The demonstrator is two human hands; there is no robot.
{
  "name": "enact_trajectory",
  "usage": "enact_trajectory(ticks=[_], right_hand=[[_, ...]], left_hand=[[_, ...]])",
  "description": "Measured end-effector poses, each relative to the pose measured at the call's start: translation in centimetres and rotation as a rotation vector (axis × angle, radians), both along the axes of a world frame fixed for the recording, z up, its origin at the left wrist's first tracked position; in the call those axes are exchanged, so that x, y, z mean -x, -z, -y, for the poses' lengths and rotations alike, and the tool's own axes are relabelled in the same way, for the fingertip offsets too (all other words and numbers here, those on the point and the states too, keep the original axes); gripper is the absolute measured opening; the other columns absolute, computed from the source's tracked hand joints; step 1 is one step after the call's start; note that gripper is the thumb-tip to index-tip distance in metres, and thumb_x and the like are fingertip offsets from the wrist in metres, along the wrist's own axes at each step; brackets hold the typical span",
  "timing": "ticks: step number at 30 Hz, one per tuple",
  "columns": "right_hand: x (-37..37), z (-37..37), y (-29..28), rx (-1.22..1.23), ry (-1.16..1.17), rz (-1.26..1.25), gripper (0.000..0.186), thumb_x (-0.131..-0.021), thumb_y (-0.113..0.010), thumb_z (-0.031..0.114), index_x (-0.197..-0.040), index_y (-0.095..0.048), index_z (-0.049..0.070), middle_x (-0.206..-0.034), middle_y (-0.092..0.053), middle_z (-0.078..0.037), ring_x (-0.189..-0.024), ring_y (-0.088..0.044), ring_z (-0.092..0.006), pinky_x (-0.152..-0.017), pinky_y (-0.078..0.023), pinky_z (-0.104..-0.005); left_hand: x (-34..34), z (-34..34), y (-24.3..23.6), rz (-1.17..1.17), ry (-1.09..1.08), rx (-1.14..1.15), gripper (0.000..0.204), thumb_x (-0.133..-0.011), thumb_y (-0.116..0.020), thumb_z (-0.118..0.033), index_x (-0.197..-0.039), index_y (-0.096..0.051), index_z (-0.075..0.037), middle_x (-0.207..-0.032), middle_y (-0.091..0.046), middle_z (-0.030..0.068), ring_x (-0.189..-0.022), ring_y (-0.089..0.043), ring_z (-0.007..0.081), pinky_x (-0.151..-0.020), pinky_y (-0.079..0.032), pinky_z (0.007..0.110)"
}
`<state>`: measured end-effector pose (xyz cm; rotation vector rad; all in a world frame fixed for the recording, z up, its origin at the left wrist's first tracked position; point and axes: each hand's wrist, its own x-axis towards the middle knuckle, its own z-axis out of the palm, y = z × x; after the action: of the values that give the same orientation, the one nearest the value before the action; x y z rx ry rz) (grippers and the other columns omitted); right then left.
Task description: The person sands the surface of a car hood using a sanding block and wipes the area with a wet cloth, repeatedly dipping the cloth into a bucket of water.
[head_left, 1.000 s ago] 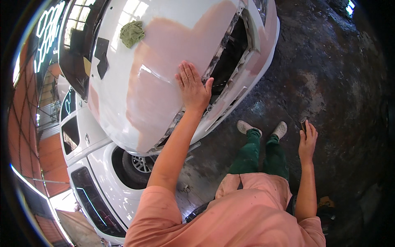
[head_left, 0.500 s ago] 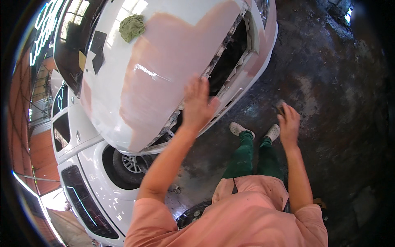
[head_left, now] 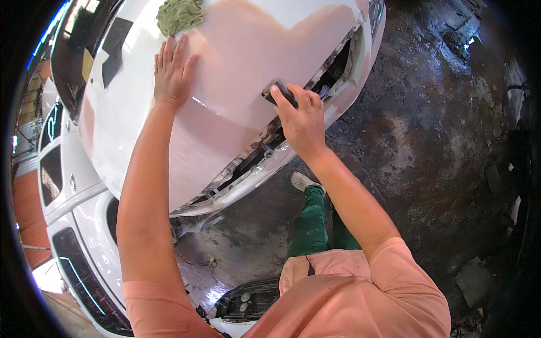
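Leaning over a curved white car hood point(head_left: 129, 135), glossy at its edges and covered across the middle by a broad matte pinkish patch of filler point(head_left: 253, 62). Resting the left hand point(head_left: 171, 72) flat on the panel, fingers stretched out and close together, palm down on the border between white paint and pink patch, gripping nothing. Lying just beyond those fingertips, a crumpled green cloth point(head_left: 179, 14), soft and wrinkled. Pressing the right hand point(head_left: 301, 118) down near the hood's front edge, fingers curled over a small dark flat sanding block point(head_left: 277, 92), rectangular, only its far end showing past the fingertips, its face lying against the pink surface. Showing below the hood's edge, a dark open gap point(head_left: 332, 73) where the front trim is off, with rough exposed metal. Standing on a stained, mottled concrete floor point(head_left: 428, 146), wet-looking in places. Wearing green trousers point(head_left: 310, 225) and a salmon shirt point(head_left: 360, 293).
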<state>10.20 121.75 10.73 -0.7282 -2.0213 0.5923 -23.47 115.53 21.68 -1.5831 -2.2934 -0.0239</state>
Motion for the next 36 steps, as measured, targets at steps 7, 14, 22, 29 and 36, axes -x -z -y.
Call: enact_trajectory(ticks=[7, 14, 22, 29, 36], right_hand=[[1.8, -2.5, -0.3, -0.033, -0.014, 0.017, 0.048, -0.091, -0.08, 0.012, -0.137, -0.074, 0.022, -0.131, -0.063, -0.008, -0.115, -0.056, -0.0328, -0.101, -0.047, -0.046], [0.2, 2.5, 2.4, 0.052, 0.006, -0.037, 0.05, -0.09, -0.082, 0.013, -0.138, -0.073, 0.023, -0.132, -0.063, -0.007, -0.115, -0.056, -0.0339, -0.1, -0.047, -0.047], [3.6, -2.2, -1.5, -0.036, 0.025, -0.01, 0.05, -0.089, -0.08, 0.01, -0.138, -0.074, 0.021, -0.131, -0.062, -0.009, -0.114, -0.055, -0.0324, -0.103, -0.046, -0.0455], [0.8, 0.6, 1.7, -0.098, -0.031, 0.003, 0.054, -0.086, -0.079, 0.006, -0.136, -0.075, 0.023, -0.134, -0.062, -0.008, -0.117, -0.056, -0.0317, -0.102, -0.046, -0.044], [-1.0, 2.8, 3.4, -0.055, -0.021, 0.022, 0.051, -0.084, -0.079, 0.005, -0.132, -0.077, 0.021, -0.137, -0.062, -0.009, -0.118, -0.055, -0.0316, -0.104, -0.045, -0.0433]], left_hand=[[-0.3, 0.7, -0.1, -0.081, -0.005, -0.042, 0.068, -0.112, -0.041, -0.062, -0.17, -0.038, -0.027, -0.177, -0.032, 0.0115, -0.164, -0.026, 0.0314, -0.136, -0.015, 0.048], [-0.6, 0.3, 0.2, -0.057, -0.003, -0.038, 0.066, -0.113, -0.041, -0.057, -0.171, -0.036, -0.026, -0.178, -0.031, 0.0115, -0.164, -0.026, 0.0322, -0.136, -0.015, 0.049], [-0.5, 0.3, 0.1, -0.074, -0.002, -0.048, 0.065, -0.113, -0.043, -0.056, -0.17, -0.038, -0.026, -0.177, -0.032, 0.0108, -0.164, -0.027, 0.0323, -0.135, -0.016, 0.049], [-0.9, 0.2, -0.3, -0.065, 0.007, -0.061, 0.064, -0.113, -0.044, -0.056, -0.17, -0.039, -0.026, -0.177, -0.033, 0.0114, -0.164, -0.027, 0.0333, -0.135, -0.017, 0.049], [-0.6, 0.5, -0.3, -0.095, 0.016, -0.055, 0.065, -0.113, -0.043, -0.055, -0.17, -0.038, -0.024, -0.176, -0.033, 0.0122, -0.164, -0.027, 0.0335, -0.135, -0.017, 0.05]])
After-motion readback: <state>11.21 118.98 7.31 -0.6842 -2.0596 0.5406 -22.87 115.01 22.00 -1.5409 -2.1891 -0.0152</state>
